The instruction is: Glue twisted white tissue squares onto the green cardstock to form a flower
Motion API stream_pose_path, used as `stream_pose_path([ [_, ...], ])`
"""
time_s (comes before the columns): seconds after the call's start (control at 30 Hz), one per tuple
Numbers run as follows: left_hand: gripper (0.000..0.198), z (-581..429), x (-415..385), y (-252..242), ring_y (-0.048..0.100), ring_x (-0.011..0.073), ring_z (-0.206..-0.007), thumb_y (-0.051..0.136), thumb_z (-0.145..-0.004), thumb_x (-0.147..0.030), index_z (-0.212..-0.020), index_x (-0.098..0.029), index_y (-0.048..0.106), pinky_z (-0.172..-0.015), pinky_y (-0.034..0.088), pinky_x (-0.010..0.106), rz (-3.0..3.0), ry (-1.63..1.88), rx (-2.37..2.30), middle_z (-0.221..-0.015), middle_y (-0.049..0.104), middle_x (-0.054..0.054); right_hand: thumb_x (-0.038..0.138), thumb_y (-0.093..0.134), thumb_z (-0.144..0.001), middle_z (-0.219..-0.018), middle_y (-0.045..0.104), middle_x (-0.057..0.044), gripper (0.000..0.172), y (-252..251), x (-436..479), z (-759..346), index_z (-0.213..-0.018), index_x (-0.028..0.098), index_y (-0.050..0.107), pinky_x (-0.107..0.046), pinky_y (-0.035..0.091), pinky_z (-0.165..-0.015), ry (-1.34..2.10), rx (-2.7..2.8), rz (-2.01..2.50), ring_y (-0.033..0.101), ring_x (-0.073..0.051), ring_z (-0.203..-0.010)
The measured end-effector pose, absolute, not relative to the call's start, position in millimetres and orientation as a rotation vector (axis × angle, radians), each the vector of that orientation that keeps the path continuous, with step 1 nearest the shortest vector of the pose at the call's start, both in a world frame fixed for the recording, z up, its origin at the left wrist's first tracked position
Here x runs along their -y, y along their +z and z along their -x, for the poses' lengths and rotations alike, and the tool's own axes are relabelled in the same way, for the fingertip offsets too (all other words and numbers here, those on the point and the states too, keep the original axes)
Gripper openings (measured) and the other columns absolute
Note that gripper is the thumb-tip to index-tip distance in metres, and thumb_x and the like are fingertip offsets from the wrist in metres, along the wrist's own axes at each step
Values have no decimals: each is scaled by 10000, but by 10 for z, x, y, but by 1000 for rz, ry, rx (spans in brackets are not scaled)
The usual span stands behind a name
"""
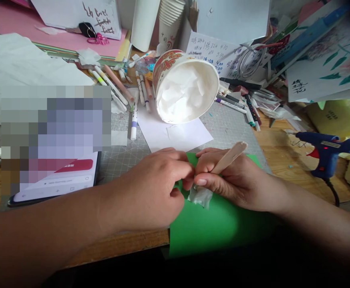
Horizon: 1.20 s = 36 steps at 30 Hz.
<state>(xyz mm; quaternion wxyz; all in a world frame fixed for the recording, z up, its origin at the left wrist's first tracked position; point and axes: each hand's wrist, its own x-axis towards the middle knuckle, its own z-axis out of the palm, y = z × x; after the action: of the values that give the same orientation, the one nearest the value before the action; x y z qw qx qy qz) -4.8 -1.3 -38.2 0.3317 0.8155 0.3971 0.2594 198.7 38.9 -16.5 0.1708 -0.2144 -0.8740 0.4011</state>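
My right hand [225, 176] is closed around a flat wooden craft stick [230, 157], its pale end pointing up and to the right. Under that thumb hangs a crumpled, whitish translucent piece of film or tissue [200, 197]. My left hand [160, 186] has its fingers curled in, and their tips meet the right hand's fingers by the stick's lower end. What those left fingers pinch is hidden. Beneath both hands lies a green sheet of paper [211, 232], reaching over the table's front edge.
A paper tub with white scraps [187, 92] lies tilted on white paper [175, 134] and a grey cutting mat [118, 148]. A phone [73, 176] is at left, a blue glue gun [327, 150] at right. Markers [134, 116] and paper cups [170, 20] crowd the back.
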Motion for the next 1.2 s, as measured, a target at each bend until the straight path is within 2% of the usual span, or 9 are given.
stream_pose_path([
  [0.3, 238, 61, 4, -415, 590, 155, -741, 532, -663, 19, -719, -161, 679, -682, 453, 282, -2120, 684, -1036, -796, 609, 20, 230, 545, -1030, -808, 643, -19, 202, -160, -418, -2023, -890, 148, 666, -217, 461, -678, 1209, 2422, 590, 607, -103, -723],
  [0.5, 202, 43, -4, -419, 595, 156, -758, 547, -682, -7, -713, -155, 681, -687, 450, 278, -2139, 682, -1035, -797, 620, 25, 267, 514, -1041, -774, 653, -43, 274, -179, -412, -2006, -840, 137, 648, -259, 454, -702, 1003, 2564, 570, 600, -137, -731],
  [0.63, 215, 35, -12, -422, 594, 160, -771, 537, -706, -6, -740, -161, 682, -696, 450, 279, -2175, 688, -1037, -793, 620, 23, 321, 482, -1054, -667, 596, -17, 342, -214, -390, -1977, -774, 154, 585, -287, 434, -678, 827, 2607, 522, 537, -134, -634],
  [0.73, 217, 40, -14, -409, 580, 156, -746, 532, -693, 3, -741, -172, 652, -666, 436, 274, -2179, 682, -1076, -772, 603, 10, 361, 499, -1043, -666, 593, -10, 357, -242, -392, -1975, -748, 175, 574, -278, 448, -657, 973, 2491, 575, 555, -136, -643],
  [0.83, 241, 47, -14, -389, 577, 152, -735, 529, -656, 24, -733, -184, 622, -654, 429, 267, -2177, 664, -1086, -766, 605, -7, 446, 551, -1005, -637, 570, 16, 378, -237, -417, -2023, -722, 195, 573, -278, 503, -645, 1280, 2009, 781, 561, -131, -596],
  [0.93, 277, 55, -11, -389, 596, 161, -755, 523, -649, 22, -797, -194, 613, -670, 453, 280, -2155, 642, -1112, -799, 627, -13, 514, 623, -941, -591, 537, 42, 388, -187, -405, -2149, -708, 206, 586, -327, 567, -735, 1351, 1535, 926, 519, -119, -526],
  [1.0, 316, 64, -6, -405, 621, 178, -812, 530, -673, 2, -897, -201, 621, -727, 490, 311, -2150, 657, -1087, -868, 654, -4, 511, 637, -936, -589, 529, 45, 372, -153, -339, -2279, -730, 201, 626, -331, 575, -770, 1321, 1443, 983, 501, -110, -515],
  [1.1, 427, 82, 2, -421, 641, 204, -950, 551, -726, -40, -1096, -232, 643, -863, 518, 376, -2173, 684, -1003, -1023, 671, 23, 468, 678, -925, -699, 590, 17, 303, -139, -174, -2493, -801, 192, 688, -263, 546, -671, 1254, 1455, 1041, 552, -109, -576],
  [1.2, 446, 90, 8, -394, 638, 224, -1029, 577, -775, -75, -1173, -250, 674, -931, 517, 416, -2218, 607, -976, -1106, 651, 52, 405, 722, -908, -811, 659, -20, 205, -157, -33, -2648, -889, 202, 739, -229, 519, -629, 1243, 1567, 1096, 620, -126, -684],
])
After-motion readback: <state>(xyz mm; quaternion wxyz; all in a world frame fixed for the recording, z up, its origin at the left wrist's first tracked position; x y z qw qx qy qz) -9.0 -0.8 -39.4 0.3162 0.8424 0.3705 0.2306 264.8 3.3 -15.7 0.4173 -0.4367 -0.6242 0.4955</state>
